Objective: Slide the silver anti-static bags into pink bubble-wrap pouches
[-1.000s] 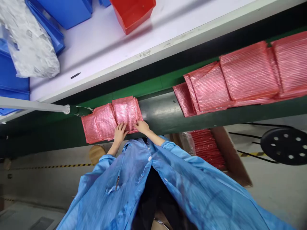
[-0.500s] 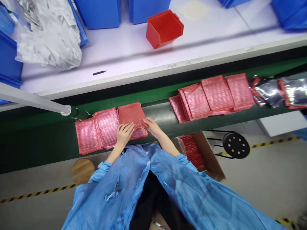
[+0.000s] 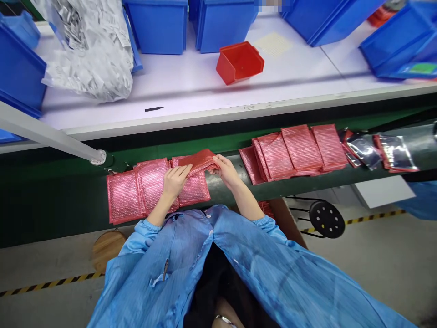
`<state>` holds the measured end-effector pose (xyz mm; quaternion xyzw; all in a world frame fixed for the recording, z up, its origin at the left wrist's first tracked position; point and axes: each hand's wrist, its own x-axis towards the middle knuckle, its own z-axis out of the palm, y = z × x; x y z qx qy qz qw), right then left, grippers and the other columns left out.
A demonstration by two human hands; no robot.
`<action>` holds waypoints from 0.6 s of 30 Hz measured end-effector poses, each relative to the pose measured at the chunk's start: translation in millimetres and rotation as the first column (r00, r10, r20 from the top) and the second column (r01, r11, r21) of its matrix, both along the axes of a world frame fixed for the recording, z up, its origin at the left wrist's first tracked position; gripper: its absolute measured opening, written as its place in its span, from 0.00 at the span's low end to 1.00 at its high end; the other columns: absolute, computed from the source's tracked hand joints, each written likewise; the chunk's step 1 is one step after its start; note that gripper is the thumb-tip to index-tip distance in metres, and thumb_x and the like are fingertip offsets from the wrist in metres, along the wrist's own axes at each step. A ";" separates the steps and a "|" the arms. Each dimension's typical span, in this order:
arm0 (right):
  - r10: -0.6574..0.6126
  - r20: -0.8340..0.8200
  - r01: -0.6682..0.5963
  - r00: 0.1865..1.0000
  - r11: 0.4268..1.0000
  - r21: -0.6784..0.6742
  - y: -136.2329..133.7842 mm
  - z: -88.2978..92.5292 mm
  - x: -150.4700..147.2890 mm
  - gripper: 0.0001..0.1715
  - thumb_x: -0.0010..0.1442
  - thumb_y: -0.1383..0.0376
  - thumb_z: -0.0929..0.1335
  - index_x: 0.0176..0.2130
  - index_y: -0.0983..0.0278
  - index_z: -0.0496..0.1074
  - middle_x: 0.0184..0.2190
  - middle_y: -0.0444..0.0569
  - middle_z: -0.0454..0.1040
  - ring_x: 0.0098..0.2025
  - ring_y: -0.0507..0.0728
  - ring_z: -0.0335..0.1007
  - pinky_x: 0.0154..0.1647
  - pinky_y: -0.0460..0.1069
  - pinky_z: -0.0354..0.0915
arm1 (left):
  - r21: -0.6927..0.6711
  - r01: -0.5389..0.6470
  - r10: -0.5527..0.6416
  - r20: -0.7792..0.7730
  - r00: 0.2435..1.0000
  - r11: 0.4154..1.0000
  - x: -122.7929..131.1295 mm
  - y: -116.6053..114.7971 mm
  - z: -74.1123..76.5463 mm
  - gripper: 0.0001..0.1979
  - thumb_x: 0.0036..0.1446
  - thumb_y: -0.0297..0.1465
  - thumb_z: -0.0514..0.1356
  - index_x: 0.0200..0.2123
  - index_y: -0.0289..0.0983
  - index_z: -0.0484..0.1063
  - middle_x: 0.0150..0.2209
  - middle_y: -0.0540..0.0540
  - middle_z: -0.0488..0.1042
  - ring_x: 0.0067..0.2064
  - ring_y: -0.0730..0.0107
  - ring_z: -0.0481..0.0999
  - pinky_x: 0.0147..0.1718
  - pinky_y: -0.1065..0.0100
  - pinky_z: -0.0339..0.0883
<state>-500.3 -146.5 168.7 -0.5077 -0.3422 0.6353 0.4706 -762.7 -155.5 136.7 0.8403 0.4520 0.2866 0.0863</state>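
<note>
A red bubble-wrap bag (image 3: 202, 159) is lifted at a tilt over a pile of pink-red bubble-wrap bags (image 3: 194, 191). My left hand (image 3: 175, 181) has its fingers closed along the near left edge of the lifted bag. On the right edge, my right hand (image 3: 225, 171) pinches the same bag between thumb and fingers. The thumb of my left hand is hidden. Beside my left hand, more bubble-wrap bags (image 3: 124, 196) lie overlapping on the dark green conveyor belt (image 3: 225, 184).
Right along the belt lie another row of bubble-wrap bags (image 3: 297, 148) and some shiny dark-and-red packets (image 3: 396, 152). A white shelf (image 3: 191, 98) beyond carries a red bin (image 3: 241, 64), blue bins (image 3: 157, 29) and a plastic bag of white pieces (image 3: 90, 68). A grey post (image 3: 51, 136) stands left.
The bag in my hands has gone from nearly flat on the pile to raised and tilted. My right hand has shifted slightly right. The camera view has also moved.
</note>
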 end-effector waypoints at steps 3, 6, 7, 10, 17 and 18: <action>0.018 0.060 -0.022 0.998 0.997 0.067 -6.8 -25.9 5.2 0.27 0.66 0.39 0.73 0.39 0.58 0.68 0.33 0.42 0.74 0.32 0.53 0.69 0.37 0.48 0.69 | -0.032 0.037 -0.039 -0.053 0.998 0.999 -2.5 -6.2 -5.1 0.29 0.70 0.21 0.57 0.70 0.45 0.74 0.64 0.43 0.80 0.61 0.53 0.80 0.55 0.54 0.75; 0.103 0.294 -0.113 0.950 0.993 0.018 -32.3 -76.1 5.7 0.29 0.70 0.36 0.66 0.39 0.57 0.67 0.33 0.42 0.72 0.34 0.55 0.68 0.42 0.50 0.70 | -0.164 0.044 -0.069 -0.154 0.986 0.986 -11.0 -25.3 -35.8 0.32 0.70 0.22 0.57 0.73 0.45 0.69 0.71 0.43 0.73 0.68 0.53 0.74 0.64 0.52 0.71; 0.135 0.356 -0.139 0.925 0.990 -0.015 -43.0 -95.3 4.4 0.30 0.69 0.35 0.65 0.38 0.57 0.68 0.32 0.42 0.72 0.35 0.56 0.69 0.43 0.51 0.71 | -0.222 0.047 -0.091 -0.192 0.977 0.974 -14.6 -32.0 -50.0 0.31 0.69 0.22 0.57 0.73 0.44 0.70 0.71 0.43 0.72 0.69 0.53 0.73 0.66 0.51 0.69; 0.181 0.436 -0.158 0.882 0.983 -0.089 -72.6 -147.8 -0.9 0.30 0.63 0.35 0.69 0.37 0.58 0.71 0.33 0.45 0.76 0.38 0.60 0.71 0.49 0.56 0.72 | -0.357 0.066 -0.172 -0.273 0.946 0.932 -24.8 -48.9 -92.5 0.23 0.70 0.26 0.59 0.65 0.42 0.77 0.66 0.41 0.78 0.66 0.52 0.75 0.72 0.47 0.63; 0.074 0.515 0.019 0.854 0.985 -0.173 -88.7 -221.1 -12.7 0.40 0.65 0.37 0.67 0.62 0.59 0.74 0.65 0.59 0.73 0.71 0.68 0.63 0.76 0.61 0.55 | -0.385 0.050 -0.193 -0.341 0.920 0.922 -34.2 -67.0 -126.6 0.22 0.72 0.34 0.60 0.66 0.39 0.74 0.69 0.37 0.73 0.69 0.48 0.70 0.76 0.42 0.52; 0.057 0.510 0.047 0.858 0.981 -0.188 -87.7 -229.0 -18.1 0.43 0.67 0.36 0.64 0.66 0.60 0.71 0.68 0.60 0.71 0.73 0.67 0.61 0.77 0.61 0.54 | -0.384 0.051 -0.196 -0.350 0.916 0.922 -34.4 -66.3 -126.5 0.23 0.71 0.35 0.61 0.66 0.38 0.73 0.68 0.36 0.73 0.69 0.46 0.70 0.76 0.41 0.51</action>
